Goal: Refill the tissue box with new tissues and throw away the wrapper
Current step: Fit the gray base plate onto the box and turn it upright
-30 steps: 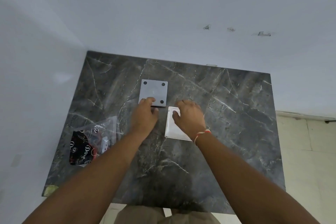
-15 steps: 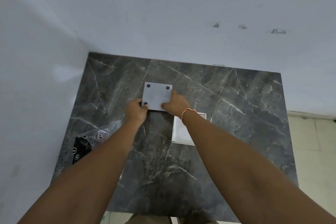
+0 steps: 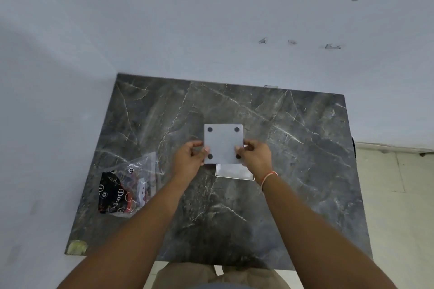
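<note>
Bare surface (image 3: 293,171) lies open right of the box (image 3: 223,143); a plastic wrapper (image 3: 126,185) lies left, walls (image 3: 164,30) close behind and left.

table (image 3: 293,171): dark grey stone look, with thin white and tan lines like cracks
square panel (image 3: 223,143): plain light grey, with four round black dots, one near each corner
tray (image 3: 234,172): white, with a pale grey inside
wrapper (image 3: 126,185): see-through plastic, with a black part that has white letters and small white round marks, plus some red
wrist thread (image 3: 267,177): orange and white
wall (image 3: 164,19): pale blue-white, with dark grey patches
floor (image 3: 399,195): cream tiles
</note>
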